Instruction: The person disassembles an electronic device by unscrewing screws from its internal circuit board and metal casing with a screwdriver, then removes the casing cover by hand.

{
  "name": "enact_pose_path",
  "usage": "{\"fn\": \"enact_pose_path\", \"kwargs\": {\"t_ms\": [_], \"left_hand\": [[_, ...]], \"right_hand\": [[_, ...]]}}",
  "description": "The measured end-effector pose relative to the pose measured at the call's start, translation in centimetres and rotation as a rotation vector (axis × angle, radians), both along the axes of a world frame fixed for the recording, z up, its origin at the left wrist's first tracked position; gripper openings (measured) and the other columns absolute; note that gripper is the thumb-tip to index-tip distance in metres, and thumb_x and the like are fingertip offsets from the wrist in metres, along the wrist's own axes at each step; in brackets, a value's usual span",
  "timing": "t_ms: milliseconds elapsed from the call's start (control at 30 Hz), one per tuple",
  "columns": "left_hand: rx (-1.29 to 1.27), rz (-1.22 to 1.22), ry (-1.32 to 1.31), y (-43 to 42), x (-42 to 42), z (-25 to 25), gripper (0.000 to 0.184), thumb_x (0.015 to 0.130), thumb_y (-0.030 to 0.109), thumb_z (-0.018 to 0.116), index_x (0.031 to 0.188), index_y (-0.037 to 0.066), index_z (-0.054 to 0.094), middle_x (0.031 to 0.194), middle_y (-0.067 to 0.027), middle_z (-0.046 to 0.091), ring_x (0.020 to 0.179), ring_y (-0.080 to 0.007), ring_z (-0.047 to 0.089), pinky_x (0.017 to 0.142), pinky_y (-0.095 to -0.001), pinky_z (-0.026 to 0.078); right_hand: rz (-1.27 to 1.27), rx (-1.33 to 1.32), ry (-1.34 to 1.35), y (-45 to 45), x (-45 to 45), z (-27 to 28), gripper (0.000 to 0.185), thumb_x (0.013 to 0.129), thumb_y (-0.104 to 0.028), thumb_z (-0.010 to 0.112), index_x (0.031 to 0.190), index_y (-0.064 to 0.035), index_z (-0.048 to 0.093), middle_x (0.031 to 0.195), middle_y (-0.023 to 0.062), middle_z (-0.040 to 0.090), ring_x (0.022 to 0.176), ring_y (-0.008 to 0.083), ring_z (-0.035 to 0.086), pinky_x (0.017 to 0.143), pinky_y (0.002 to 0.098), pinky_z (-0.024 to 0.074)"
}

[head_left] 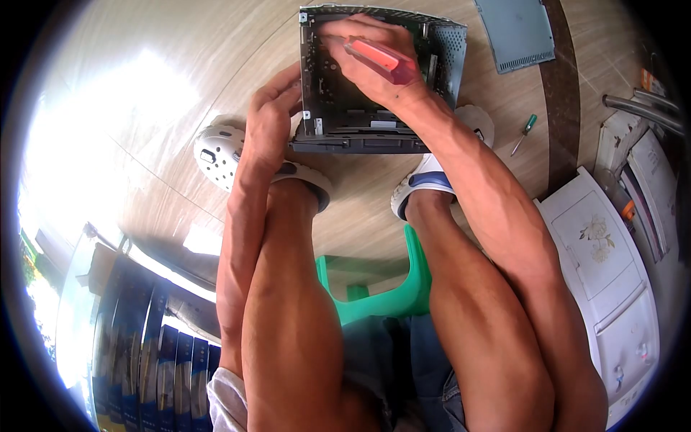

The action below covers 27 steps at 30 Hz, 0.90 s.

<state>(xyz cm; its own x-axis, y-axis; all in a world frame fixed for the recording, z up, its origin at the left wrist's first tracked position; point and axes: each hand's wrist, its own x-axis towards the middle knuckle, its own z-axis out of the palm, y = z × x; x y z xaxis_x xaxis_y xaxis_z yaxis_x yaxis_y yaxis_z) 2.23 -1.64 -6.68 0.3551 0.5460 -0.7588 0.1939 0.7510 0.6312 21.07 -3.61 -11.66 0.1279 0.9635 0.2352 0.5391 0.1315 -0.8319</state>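
Right hand [366, 74] gripping a red screwdriver [385, 61] inside the open metal case [452, 65]; left hand [271, 119] alongside, grip unclear. Looks stiff, probably hefty: best held by its rim [305, 50].

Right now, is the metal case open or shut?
Open: the metal case shows its interior, and the right hand reaches inside.

White perforated clogs [222, 153] are worn, a blue band [432, 178] crossing the right one. The shorts [374, 353] look dark blue, the left sleeve [227, 397] pale grey.
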Motion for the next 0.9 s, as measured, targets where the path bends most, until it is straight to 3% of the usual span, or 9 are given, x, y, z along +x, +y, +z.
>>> {"fn": "enact_pose_path", "kwargs": {"t_ms": [900], "left_hand": [[0.008,0.011,0.021,-0.03,0.07,0.10,0.048,0.101,0.011,0.045,0.145,-0.005,0.050,0.131,-0.0144,0.064,0.117,-0.0234,0.063,0.106,-0.0335,0.045]], "right_hand": [[0.011,0.006,0.014,-0.16,0.18,0.11,0.013,0.087,-0.006,0.070,0.099,-0.0053,0.074,0.092,0.0122,0.073,0.082,0.0299,0.072,0.072,0.0359,0.0577]]}}
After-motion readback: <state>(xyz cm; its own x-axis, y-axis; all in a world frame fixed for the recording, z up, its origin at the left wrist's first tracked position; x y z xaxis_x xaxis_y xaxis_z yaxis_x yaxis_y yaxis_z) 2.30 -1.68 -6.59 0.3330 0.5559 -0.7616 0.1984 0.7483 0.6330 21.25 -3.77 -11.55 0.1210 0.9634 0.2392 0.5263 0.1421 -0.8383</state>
